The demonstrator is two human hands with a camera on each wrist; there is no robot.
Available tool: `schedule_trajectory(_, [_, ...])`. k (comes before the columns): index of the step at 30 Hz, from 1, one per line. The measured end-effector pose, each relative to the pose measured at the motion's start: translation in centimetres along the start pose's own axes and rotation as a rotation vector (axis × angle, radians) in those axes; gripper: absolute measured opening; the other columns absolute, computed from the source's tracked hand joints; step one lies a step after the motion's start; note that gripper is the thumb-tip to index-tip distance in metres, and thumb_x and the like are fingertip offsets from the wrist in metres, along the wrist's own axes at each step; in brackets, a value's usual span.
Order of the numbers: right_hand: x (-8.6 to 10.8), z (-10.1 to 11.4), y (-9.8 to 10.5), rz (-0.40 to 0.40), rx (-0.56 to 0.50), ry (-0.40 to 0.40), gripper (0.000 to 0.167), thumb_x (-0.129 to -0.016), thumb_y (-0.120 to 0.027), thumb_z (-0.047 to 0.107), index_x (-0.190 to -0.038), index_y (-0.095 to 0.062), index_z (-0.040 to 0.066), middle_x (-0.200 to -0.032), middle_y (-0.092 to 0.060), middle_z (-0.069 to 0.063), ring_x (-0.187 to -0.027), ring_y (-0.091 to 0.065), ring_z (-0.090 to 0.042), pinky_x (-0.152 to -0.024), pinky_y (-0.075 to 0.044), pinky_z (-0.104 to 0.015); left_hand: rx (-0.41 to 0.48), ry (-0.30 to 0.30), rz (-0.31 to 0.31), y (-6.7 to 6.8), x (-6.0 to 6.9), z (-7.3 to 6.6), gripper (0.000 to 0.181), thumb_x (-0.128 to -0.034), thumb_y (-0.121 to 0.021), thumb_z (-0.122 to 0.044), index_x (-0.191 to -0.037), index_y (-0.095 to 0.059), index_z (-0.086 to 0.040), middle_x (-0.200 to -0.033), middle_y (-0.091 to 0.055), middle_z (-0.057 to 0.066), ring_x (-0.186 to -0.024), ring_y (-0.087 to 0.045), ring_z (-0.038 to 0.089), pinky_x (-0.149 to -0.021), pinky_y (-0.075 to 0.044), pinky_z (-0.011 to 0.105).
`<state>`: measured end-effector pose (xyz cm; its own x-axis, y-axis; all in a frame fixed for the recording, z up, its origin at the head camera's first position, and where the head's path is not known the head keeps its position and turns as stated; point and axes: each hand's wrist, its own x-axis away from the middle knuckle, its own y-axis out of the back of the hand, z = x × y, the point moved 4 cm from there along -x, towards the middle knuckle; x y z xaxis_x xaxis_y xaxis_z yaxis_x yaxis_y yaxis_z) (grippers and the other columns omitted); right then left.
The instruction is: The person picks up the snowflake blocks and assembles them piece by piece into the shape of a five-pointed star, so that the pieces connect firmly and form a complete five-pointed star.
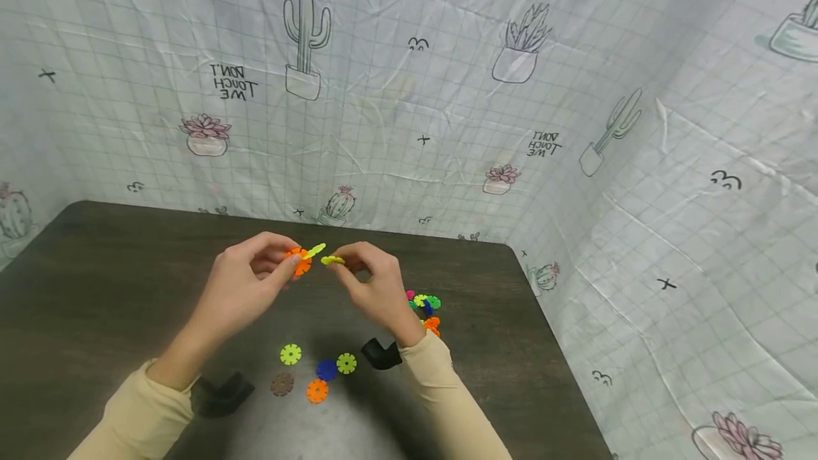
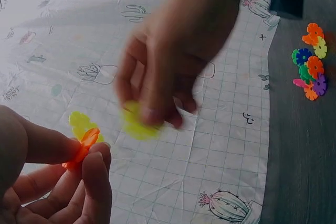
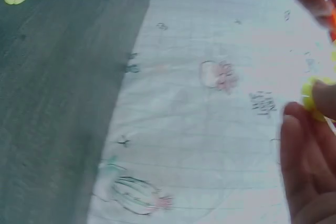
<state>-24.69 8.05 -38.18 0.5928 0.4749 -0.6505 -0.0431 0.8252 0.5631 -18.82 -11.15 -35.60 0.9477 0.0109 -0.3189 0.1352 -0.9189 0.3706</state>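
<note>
My left hand point(image 1: 246, 279) pinches an orange notched disc point(image 1: 298, 262) between thumb and fingers. A yellow notched disc point(image 1: 314, 251) is joined to that orange one and sticks out toward the right. Close by on the right, my right hand point(image 1: 373, 282) pinches a second yellow disc point(image 1: 331, 260) by its edge, with a small gap between it and the joined pair. In the left wrist view this yellow disc point(image 2: 140, 121) is blurred, apart from the orange disc point(image 2: 82, 149). The right wrist view shows it partly, at the right edge.
Loose discs lie on the dark table point(image 1: 128, 289) below the hands: yellow point(image 1: 290, 354), brown point(image 1: 282, 385), blue point(image 1: 326, 370), orange point(image 1: 317, 391) and yellow-green point(image 1: 346, 363). A cluster of joined colored discs point(image 2: 314, 66) lies to the right. A cactus-print curtain point(image 1: 383, 112) hangs behind the table.
</note>
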Motion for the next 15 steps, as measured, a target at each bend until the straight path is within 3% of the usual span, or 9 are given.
schedule_trajectory(3, [-0.3, 1.3, 0.8, -0.084, 0.042, 0.117, 0.01, -0.09, -0.076, 0.005, -0.1, -0.072, 0.008, -0.091, -0.072, -0.005, -0.074, -0.069, -0.011, -0.072, -0.058, -0.019, 0.007, -0.01, -0.004, -0.2, -0.2, -0.2, 0.016, -0.096, -0.071, -0.014, -0.109, -0.069, -0.006, -0.091, -0.074, 0.008, -0.073, -0.071, 0.009, -0.065, -0.059, 0.023])
schedule_trajectory(6, [-0.5, 2.2, 1.0, -0.107, 0.078, 0.2, 0.013, -0.087, -0.078, 0.002, -0.098, -0.072, 0.007, -0.089, -0.072, -0.006, -0.075, -0.069, -0.012, -0.072, -0.058, -0.019, 0.011, -0.018, -0.002, -0.3, -0.3, -0.4, 0.015, -0.096, -0.071, -0.014, -0.109, -0.069, -0.006, -0.09, -0.073, 0.008, -0.073, -0.071, 0.011, -0.066, -0.059, 0.023])
schedule_trajectory(15, [-0.3, 4.0, 1.2, -0.085, 0.218, 0.296, 0.012, -0.09, -0.074, -0.001, -0.1, -0.07, 0.006, -0.094, -0.07, -0.005, -0.081, -0.067, -0.012, -0.074, -0.056, -0.015, 0.065, -0.01, 0.027, -0.9, -0.5, -1.0, 0.018, -0.096, -0.072, -0.015, -0.11, -0.069, -0.004, -0.089, -0.073, 0.01, -0.07, -0.071, 0.012, -0.064, -0.059, 0.025])
